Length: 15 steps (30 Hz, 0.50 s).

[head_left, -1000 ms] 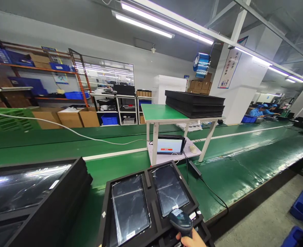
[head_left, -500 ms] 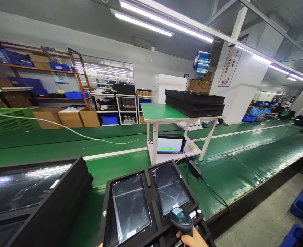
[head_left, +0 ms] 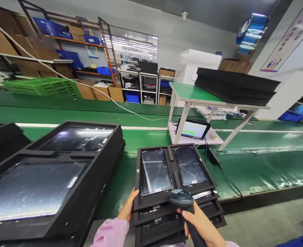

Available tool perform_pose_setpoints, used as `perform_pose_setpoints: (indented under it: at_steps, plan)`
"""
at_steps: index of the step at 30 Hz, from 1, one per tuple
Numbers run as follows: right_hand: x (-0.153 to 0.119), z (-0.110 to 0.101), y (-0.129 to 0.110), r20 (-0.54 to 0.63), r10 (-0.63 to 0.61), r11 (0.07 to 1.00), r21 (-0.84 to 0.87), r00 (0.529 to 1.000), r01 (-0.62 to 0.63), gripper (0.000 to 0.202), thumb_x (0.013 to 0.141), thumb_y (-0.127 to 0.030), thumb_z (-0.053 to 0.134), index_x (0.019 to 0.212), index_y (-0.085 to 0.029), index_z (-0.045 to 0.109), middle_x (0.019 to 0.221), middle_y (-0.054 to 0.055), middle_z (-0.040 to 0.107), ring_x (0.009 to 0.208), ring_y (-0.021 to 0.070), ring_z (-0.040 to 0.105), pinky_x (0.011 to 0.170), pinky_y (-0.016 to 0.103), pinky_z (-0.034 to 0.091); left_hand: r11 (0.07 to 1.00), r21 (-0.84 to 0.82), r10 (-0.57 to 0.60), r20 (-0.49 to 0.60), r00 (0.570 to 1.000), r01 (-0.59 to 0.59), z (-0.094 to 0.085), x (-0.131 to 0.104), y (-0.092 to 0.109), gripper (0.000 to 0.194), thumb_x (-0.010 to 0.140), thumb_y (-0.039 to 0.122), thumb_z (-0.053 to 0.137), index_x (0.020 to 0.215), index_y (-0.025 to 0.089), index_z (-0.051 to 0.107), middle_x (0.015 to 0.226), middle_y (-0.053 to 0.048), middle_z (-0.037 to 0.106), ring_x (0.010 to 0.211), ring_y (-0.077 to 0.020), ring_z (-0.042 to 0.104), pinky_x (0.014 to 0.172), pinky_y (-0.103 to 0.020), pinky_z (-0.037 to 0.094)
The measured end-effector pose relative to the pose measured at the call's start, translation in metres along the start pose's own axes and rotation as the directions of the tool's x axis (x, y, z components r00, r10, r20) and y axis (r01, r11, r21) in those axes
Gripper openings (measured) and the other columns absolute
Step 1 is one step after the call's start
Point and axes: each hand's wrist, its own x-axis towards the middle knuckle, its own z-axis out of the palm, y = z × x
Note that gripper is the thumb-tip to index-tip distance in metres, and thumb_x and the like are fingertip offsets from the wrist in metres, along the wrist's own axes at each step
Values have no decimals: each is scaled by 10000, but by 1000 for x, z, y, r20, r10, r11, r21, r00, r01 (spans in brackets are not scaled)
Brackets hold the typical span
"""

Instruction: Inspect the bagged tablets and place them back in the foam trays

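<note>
My right hand [head_left: 201,221] is wrapped round the handle of a black handheld barcode scanner [head_left: 182,199]. The scanner's head is over the front edge of a stack of black foam trays [head_left: 153,200]. Two dark tablet-like screens lie in the top tray, a left screen [head_left: 155,173] and a right screen [head_left: 189,166], both under clear film with small white labels at their lower edges. At the tray's left side, my left hand [head_left: 128,206] grips the edge, its fingers partly hidden. The lower trays sit slightly fanned out.
A larger-looking stack of foam trays [head_left: 107,161] with screens stands at left on the green bench [head_left: 130,137]. Behind, a small stand [head_left: 184,92] carries black trays [head_left: 236,85], with a lit monitor [head_left: 194,128] underneath. A power adapter [head_left: 214,157] and cables lie right.
The view has swung left and downward. My left hand, barely visible before, now shows at the tray's left edge. The scanner stays in my right hand, near the tray's front.
</note>
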Motion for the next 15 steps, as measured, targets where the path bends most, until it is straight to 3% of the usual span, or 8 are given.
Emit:
perform_pose_setpoints:
  at_steps: [2,5,9,15]
  plan:
    - [4,22,-7,11,13,999,-37,1000,-13,711,711,-462,614,1249,-229,213,996,70,599,392,73,532,329,181,392,1000,13,13,18,1000,-13,0,2,1,481,825,207,566,1292,174,456,1099,-110,670,973,-230,647,861,-338,493]
    - [14,44,-13,-62,24,992,-120,998,-31,733,706,-437,589,1279,-225,185,838,19,611,362,86,513,303,177,382,999,48,23,40,999,-25,-3,6,1,522,816,238,588,1313,198,433,1194,-108,622,1063,-239,603,904,-348,471]
    - [20,58,-17,-109,35,984,-170,993,-53,701,703,-404,561,1275,-244,188,758,-25,591,355,98,507,293,183,383,995,88,38,64,997,-44,-12,14,-1,531,790,274,617,1292,203,461,1317,-89,529,1178,-231,519,994,-334,407]
    - [13,72,-21,-160,-11,983,-182,987,-18,594,740,-359,531,1242,-261,228,726,-51,562,355,85,488,301,178,379,987,144,60,118,991,-77,-19,24,-2,612,779,282,619,1339,167,401,1338,-106,505,1218,-242,479,1040,-339,360]
